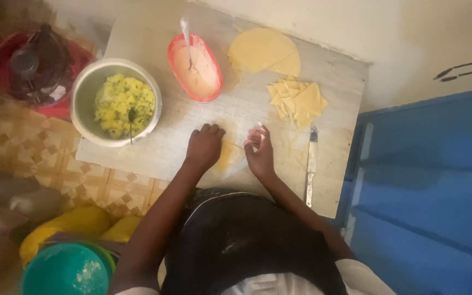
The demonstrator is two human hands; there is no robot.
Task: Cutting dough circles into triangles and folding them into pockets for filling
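A thin yellow dough piece (229,154) lies on the wooden board (154,43) right in front of me. My left hand (204,146) rests palm down on its left edge. My right hand (259,148) is at its right edge, fingers pinched with pale paste on the tips. A pile of cut dough wedges (297,101) sits further back on the right, and a round flat dough sheet (264,51) lies behind it. A red oval bowl of pale paste (195,66) with a spoon stands behind my hands.
A metal bowl of yellow mashed filling (117,101) with a spoon stands at the left of the board. A knife (311,164) lies along the right edge. A blue surface (427,186) is on the right. A teal container (66,269) and yellow object sit on the patterned floor.
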